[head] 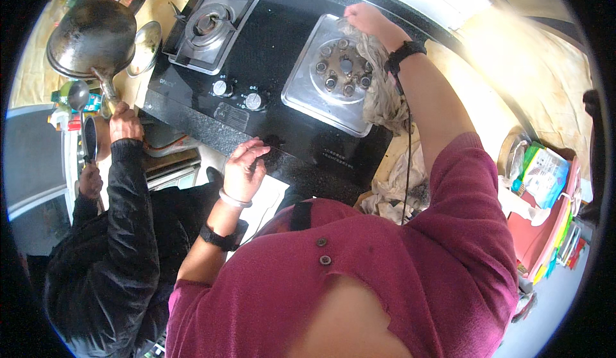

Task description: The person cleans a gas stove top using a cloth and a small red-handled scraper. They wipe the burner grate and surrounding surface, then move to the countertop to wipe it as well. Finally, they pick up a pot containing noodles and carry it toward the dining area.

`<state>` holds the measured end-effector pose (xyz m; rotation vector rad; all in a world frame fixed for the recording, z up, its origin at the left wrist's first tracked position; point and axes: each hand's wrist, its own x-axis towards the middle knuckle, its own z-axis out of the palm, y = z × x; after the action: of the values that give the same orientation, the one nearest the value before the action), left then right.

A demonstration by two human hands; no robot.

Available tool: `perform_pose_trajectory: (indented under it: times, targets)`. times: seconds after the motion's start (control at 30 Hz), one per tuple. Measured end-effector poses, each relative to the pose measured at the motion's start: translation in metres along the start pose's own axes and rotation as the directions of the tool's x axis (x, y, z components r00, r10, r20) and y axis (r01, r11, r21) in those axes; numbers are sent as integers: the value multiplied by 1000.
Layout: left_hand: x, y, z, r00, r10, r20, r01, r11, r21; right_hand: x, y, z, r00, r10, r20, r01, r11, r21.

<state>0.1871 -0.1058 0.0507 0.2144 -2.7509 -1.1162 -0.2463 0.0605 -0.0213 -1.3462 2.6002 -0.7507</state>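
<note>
A wrinkled, stained grey cloth point(385, 93) hangs from my right hand point(368, 19) and drapes over the right side of a square steel burner plate point(313, 88). That hand is shut on the cloth at the plate's far corner. The burner there has no pan support on it, and a ring of round nozzles shows. My left hand point(245, 165) rests at the front granite edge point(211, 129) of the counter, holding nothing, its thumb apart from the fingers. Around both lies the black glass gas hob point(274, 35), with two silver knobs point(252, 100) near its front.
At left a co-worker's hand point(126, 123) grips the handle of a dark wok point(91, 35); another hand point(90, 181) holds a ladle point(78, 95). The left burner point(209, 23) carries its pan support. More cloths point(397, 185) and a pink basket point(539, 233) with packets are at right.
</note>
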Motion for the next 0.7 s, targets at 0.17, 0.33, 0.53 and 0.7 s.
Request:
perform_pose_trajectory:
  times: [0.17,0.33,0.53,0.7]
  targets:
    - [8,4,3,1000,19,1,-19,1000,1,20,-41,11,922,92,376,-51,992,-118]
    - [20,11,0,999,43,10,-43,999,2,15,-62,21,838,461,293,-390,881,-269]
    - [17,3,-10,999,45,-4,-45,999,3,-10,1,-9,915,336,222,-216,875,-433]
    - [6,-3,-8,1000,17,0,-17,1000,-8,-81,12,-9,946,324,21,-311,923,-227]
